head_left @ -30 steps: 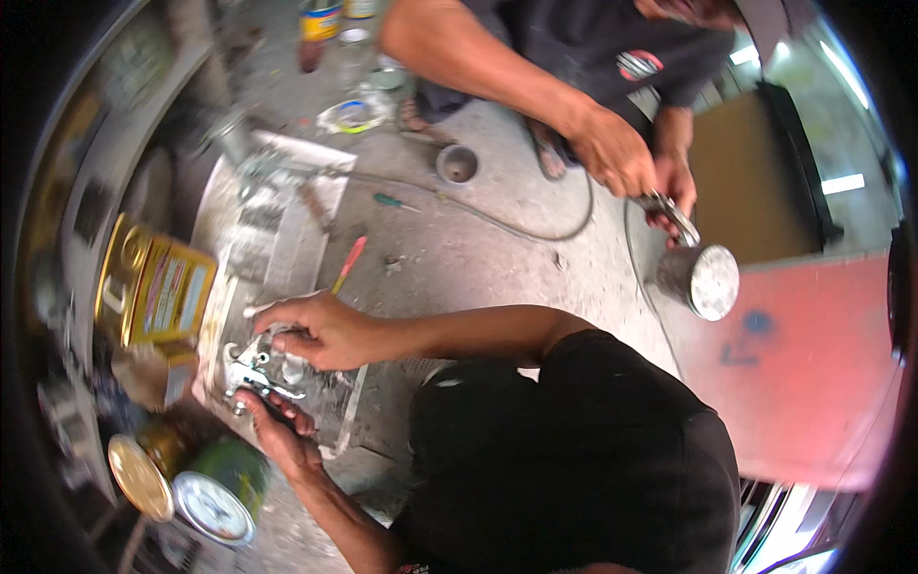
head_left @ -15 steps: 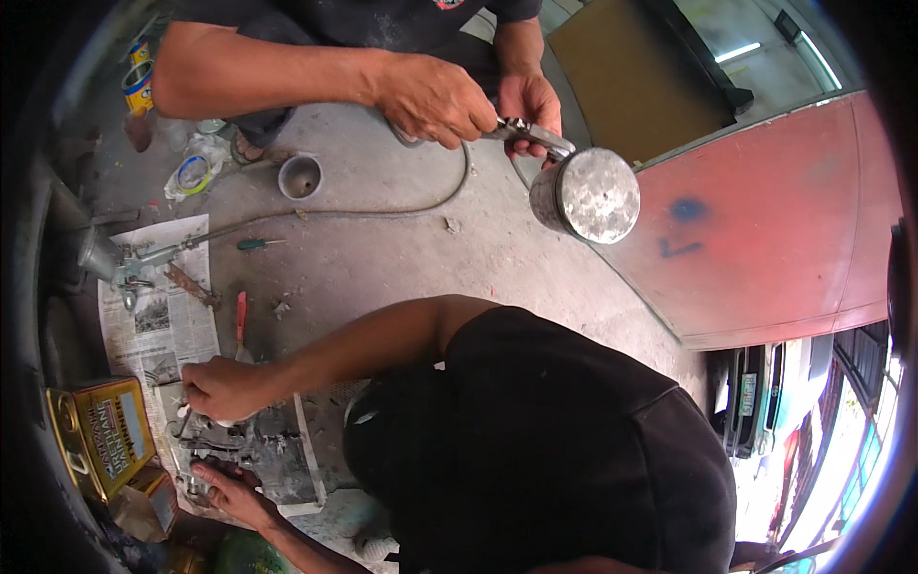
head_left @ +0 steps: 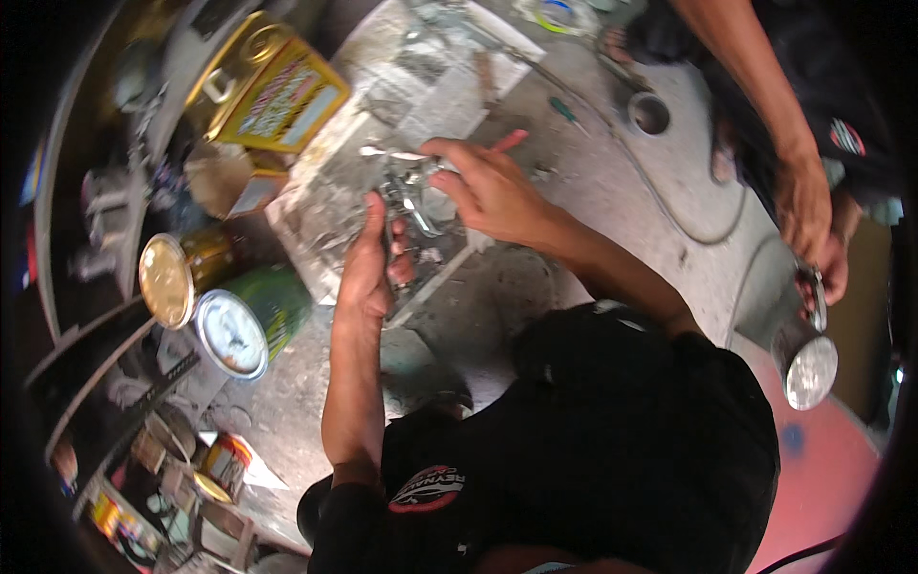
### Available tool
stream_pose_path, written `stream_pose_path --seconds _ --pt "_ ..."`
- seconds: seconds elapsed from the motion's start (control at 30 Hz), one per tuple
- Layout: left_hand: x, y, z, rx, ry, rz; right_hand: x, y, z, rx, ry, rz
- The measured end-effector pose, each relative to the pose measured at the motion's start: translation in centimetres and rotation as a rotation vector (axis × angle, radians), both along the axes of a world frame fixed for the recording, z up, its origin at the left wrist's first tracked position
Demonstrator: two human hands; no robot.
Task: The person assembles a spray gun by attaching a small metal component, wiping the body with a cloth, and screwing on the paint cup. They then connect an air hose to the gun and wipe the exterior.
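My left hand (head_left: 368,263) is wrapped round a shiny metal spray gun (head_left: 413,206), held low over the newspaper; motion blur softens its details. Close beside it, my right hand (head_left: 483,187) is closed on a thin white stick-like piece (head_left: 402,154), whose pale end points left above the gun. Its exact kind is not clear. Beyond my right knuckles a red handle (head_left: 513,141) shows. Under both hands lies a stained newspaper sheet (head_left: 330,158) with grey smudges and small parts that blur together.
A yellow rectangular can (head_left: 287,96), an open carton (head_left: 220,182) and two round cans (head_left: 231,335) stand left. Shelves line the far left. At right a co-worker's hands (head_left: 813,230) hold another spray gun with a metal cup (head_left: 811,373). A hose (head_left: 660,206) and grey cup (head_left: 650,113) lie between.
The view has swung left, so the newspaper and cans sit nearer the middle and the co-worker farther right. My hands remain over the newspaper, with the metal gun now showing more plainly.
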State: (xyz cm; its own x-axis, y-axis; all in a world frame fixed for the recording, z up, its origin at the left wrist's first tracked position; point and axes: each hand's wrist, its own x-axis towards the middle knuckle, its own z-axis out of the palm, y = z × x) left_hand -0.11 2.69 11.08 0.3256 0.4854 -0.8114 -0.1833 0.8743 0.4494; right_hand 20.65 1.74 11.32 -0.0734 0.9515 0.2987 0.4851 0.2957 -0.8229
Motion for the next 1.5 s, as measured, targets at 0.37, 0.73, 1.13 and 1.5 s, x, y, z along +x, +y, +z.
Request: stream_pose_path --seconds 0.37,0.73,1.13,1.5 --pt "-0.8 1.1 0.3 0.279 0.170 -0.049 2.6 0.4 -0.9 -0.046 0.538 -0.208" --pt "-0.3 -0.2 0.7 0.236 0.228 0.005 -0.8 -0.5 -3.0 -0.249 0.438 0.008" --pt "2.2 -2.5 -6.5 0.397 0.252 -0.008 2.1 0.1 -3.9 -0.390 0.173 -0.128" --pt "3.1 2.8 -7.5 0.426 -0.162 -0.180 6.6 -20.4 13.3 -0.603 0.003 -1.113"
